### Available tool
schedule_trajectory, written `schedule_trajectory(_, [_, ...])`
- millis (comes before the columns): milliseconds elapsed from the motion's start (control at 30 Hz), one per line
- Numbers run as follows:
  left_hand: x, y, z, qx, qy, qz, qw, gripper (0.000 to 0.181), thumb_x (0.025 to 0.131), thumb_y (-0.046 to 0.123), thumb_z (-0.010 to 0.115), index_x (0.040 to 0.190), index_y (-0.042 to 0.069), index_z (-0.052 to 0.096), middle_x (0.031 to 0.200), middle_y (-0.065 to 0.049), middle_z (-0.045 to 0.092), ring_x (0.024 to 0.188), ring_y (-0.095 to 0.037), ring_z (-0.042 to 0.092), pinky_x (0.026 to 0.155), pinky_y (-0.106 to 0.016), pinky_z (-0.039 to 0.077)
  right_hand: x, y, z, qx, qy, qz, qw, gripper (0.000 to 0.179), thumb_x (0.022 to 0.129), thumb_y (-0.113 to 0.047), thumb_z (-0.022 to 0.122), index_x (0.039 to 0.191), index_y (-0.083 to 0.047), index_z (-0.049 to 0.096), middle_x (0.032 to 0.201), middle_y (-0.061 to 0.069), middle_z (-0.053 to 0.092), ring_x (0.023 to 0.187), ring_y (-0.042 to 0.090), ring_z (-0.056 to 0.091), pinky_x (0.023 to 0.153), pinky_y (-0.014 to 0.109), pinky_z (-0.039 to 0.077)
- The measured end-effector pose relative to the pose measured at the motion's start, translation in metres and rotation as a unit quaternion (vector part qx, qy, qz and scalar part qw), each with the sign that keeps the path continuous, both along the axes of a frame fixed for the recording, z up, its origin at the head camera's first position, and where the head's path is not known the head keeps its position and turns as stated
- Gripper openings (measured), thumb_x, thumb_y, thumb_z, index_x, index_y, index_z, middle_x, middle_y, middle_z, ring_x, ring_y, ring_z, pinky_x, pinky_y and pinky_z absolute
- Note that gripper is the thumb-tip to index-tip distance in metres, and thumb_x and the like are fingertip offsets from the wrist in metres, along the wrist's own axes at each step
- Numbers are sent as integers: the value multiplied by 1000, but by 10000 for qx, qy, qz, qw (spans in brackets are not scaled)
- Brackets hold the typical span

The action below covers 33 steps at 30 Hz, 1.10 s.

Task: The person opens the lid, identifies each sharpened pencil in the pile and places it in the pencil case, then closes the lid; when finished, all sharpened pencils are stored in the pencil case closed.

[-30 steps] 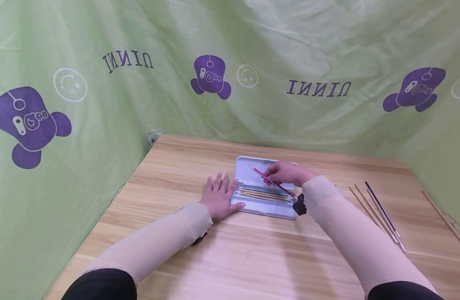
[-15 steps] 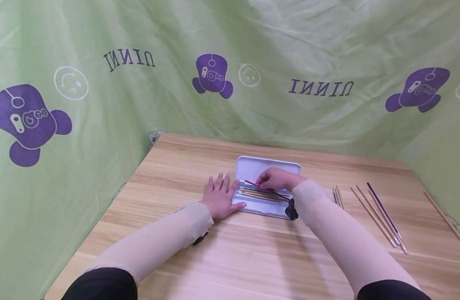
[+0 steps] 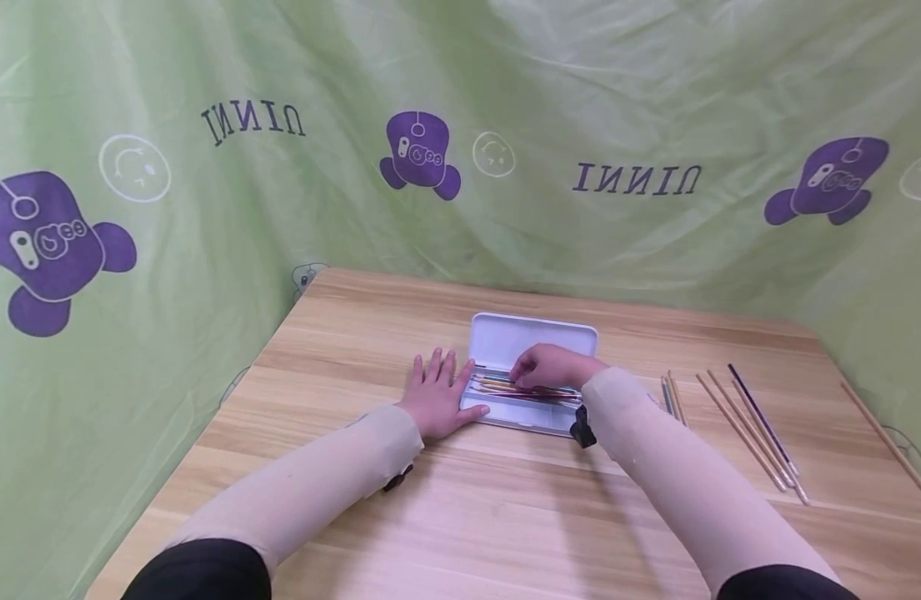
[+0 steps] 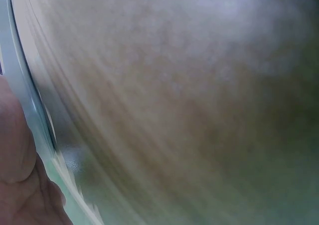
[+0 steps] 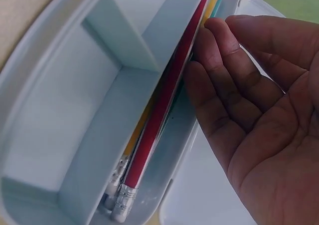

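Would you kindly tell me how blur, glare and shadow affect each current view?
Head: mostly clear, soft shadow and pale sheen on the table; left wrist: mostly a blurred surface, darker toward the right edge, with the left hand cropped; right wrist: red pencil and right hand fairly sharp.

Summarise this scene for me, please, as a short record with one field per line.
Pencil case: open on the wooden table
Lid: folded back at the far side
Red pencil: in the rear compartment with other pencils, eraser toward the right end
Left hand: fingers spread, at the case's left end
Right hand: over the case, fingers loosely bent beside the pencils there
Loose pencils: right of the case, one dark, several tan
Backdrop: green, with purple figures
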<state>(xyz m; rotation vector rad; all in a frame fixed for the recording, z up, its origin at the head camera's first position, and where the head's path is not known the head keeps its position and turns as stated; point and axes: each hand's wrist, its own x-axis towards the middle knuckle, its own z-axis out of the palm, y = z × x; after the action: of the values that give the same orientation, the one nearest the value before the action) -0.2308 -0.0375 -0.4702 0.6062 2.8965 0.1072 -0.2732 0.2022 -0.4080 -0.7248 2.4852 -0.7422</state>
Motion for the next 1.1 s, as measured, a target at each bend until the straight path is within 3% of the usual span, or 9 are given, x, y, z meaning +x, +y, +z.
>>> schedule_trajectory(267, [1,0,4,47,-71,-34,10000,92,99,76,34,168,19,12,170,-21,4,156,-40,-8,121,-61,-9,5,15,-2,-211,202,-379,9989,17,94,-6,69,106,3,76,92,3,75,83,11,64,86,34,52])
schedule_trajectory(467, [1,-1,4,85,4,-67,9999,91,100,75,35,168,19,13,170,-21,6,156,-41,-6,121,-62,-8,12,33,-1,-707,-48,-906,9934,17,95,-6,67,106,6,74,93,4,73,84,12,62,82,31,50])
schedule_trajectory(567, [1,0,5,65,-39,-78,9999,91,100,75,35,168,19,12,170,-21,6,156,-41,-7,121,-62,-8,17,47,2,-1067,-260,-1103,9878,22,96,-6,66,111,10,70,99,11,73,90,16,65,87,34,54])
schedule_trajectory(767, [5,0,10,84,-115,-96,9999,91,100,74,35,168,18,12,170,-22,6,156,-41,-6,121,-62,-7,26,86,15,-2003,-535,-1454,9674,36,101,-5,60,128,19,57,121,29,66,112,37,66,100,47,53])
schedule_trajectory(867, [6,1,12,103,-116,-86,9998,90,101,73,35,168,17,13,170,-22,7,156,-42,-5,121,-62,-6,29,107,19,-2316,-545,-1684,9566,41,104,-6,57,133,22,51,128,34,62,116,33,65,101,41,53])
schedule_trajectory(967, [7,1,14,36,-148,-68,9999,90,101,74,34,168,18,12,170,-22,6,156,-41,-6,121,-61,-7,32,125,21,-2503,-536,-1874,9484,43,105,-6,55,135,23,47,132,36,58,111,21,67,98,30,54])
schedule_trajectory(1100, [8,1,18,66,-169,-55,9998,89,101,72,36,168,17,13,170,-22,7,156,-41,-4,122,-61,-6,38,148,18,-2562,-489,-2045,9435,45,106,-7,54,135,24,43,130,33,59,106,9,67,95,25,54])
